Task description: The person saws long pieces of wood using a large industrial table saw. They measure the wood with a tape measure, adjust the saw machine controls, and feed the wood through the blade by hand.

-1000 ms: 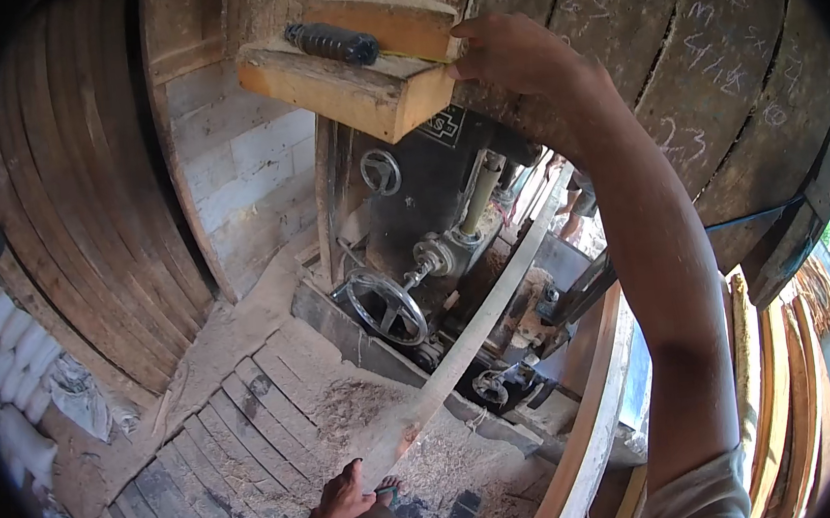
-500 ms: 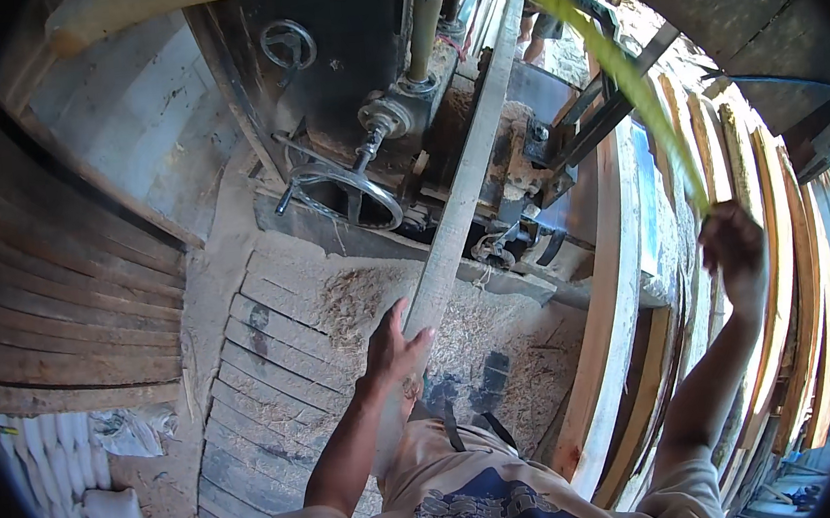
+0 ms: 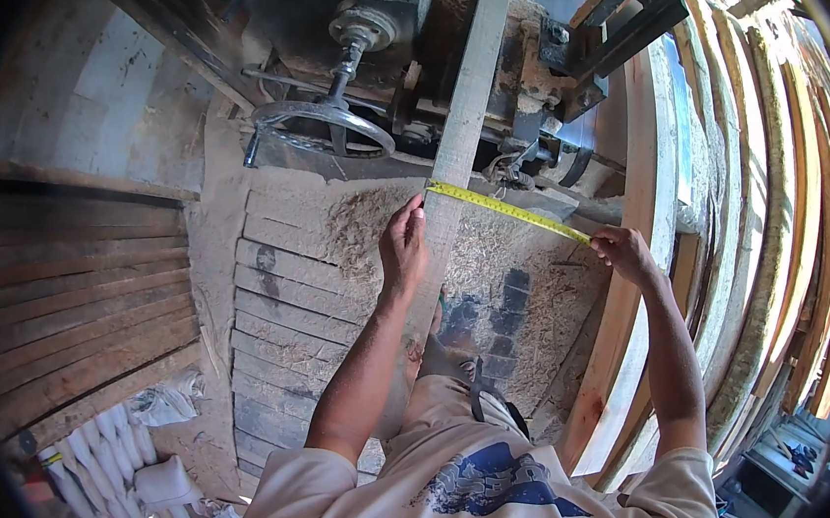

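A long pale plank [image 3: 474, 66] runs from the machine toward my body. My left hand [image 3: 404, 245] grips it at the near part, close to where a yellow tape measure [image 3: 520, 212] crosses the wood; whether it also pinches the tape's end I cannot tell. My right hand [image 3: 620, 253] is closed on the other end of the extended tape, off to the right of the plank, near an upright stack of boards.
A dark machine with a chrome handwheel [image 3: 324, 119] and steel bracket [image 3: 631, 23] fills the top. Long boards [image 3: 778, 227] line the right, wooden slats [image 3: 75, 318] the left. White sacks [image 3: 117, 463] lie lower left. Sawdust covers the floor boards [image 3: 283, 330].
My right hand has come down from the high wooden shelf, drawing out the tape, which now lies across the plank. My left hand has moved up along the plank. The view has tilted downward.
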`<control>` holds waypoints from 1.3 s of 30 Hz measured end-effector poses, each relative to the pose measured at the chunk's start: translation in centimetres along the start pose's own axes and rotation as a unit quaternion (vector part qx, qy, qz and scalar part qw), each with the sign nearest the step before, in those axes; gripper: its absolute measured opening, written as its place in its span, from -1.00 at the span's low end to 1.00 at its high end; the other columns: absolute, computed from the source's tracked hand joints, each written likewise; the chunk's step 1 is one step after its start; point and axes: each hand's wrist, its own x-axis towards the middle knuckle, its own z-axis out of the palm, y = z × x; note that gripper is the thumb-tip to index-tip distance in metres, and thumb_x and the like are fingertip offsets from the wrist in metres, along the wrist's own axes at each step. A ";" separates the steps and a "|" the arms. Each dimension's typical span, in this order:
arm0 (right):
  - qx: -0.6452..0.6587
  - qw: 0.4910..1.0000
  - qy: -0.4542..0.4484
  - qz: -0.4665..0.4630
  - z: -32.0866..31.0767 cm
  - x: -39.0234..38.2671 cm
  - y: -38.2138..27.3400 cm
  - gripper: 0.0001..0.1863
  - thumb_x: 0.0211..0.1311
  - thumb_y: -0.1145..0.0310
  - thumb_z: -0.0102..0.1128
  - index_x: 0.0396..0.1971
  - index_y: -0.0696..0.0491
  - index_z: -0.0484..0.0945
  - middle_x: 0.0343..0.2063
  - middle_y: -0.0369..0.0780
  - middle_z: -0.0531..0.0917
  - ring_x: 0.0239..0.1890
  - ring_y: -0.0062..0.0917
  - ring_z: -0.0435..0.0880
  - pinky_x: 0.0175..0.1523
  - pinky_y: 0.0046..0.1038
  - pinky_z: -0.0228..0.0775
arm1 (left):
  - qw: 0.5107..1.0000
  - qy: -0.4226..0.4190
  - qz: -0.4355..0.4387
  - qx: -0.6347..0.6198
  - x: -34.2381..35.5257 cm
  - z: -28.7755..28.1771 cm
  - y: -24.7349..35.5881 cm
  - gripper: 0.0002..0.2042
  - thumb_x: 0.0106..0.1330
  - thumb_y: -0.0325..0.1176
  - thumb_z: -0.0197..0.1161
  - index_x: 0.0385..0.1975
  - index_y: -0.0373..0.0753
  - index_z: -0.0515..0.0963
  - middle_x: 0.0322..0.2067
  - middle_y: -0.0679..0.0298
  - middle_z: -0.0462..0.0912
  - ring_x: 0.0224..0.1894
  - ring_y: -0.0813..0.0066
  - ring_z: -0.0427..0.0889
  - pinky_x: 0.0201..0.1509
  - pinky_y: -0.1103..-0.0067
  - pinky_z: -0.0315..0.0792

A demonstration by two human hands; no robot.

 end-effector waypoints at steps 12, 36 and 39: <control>-0.149 0.980 0.062 -0.119 0.2 1.2 1.3 -0.91 0.20 0.38 0.19 -0.35 0.06 0.59 -0.45 -0.18 0.65 -0.40 -0.26 0.65 -0.29 -0.28 0.46 | 0.979 -0.046 0.076 0.181 1.3 0.4 1.7 -0.57 0.35 -0.32 0.13 0.19 -0.32 0.37 0.06 -0.04 0.48 0.10 0.04 0.46 0.15 0.36 0.36; 0.137 0.825 0.399 -0.376 -15.1 -14.9 -18.3 -0.85 0.28 0.44 0.04 -0.47 0.16 0.48 -0.65 -0.28 0.49 -0.71 -0.69 0.45 -0.65 -0.63 0.28 | 0.955 -0.040 0.219 0.198 -16.7 -6.3 3.5 -0.44 0.16 -0.27 0.28 0.14 -0.41 0.36 -0.09 -0.08 0.59 -0.09 -0.07 0.60 0.03 0.29 0.52; -0.037 0.776 0.431 -0.458 -19.0 -12.6 -32.8 -0.88 0.19 0.57 -0.02 -0.51 0.14 0.48 -0.65 -0.25 0.53 -0.72 -0.69 0.43 -0.62 -0.56 0.24 | 0.970 -0.008 0.077 0.228 -17.7 -7.3 0.9 -0.41 0.18 -0.21 0.29 0.18 -0.34 0.34 -0.07 -0.12 0.58 0.03 -0.12 0.52 0.08 0.28 0.48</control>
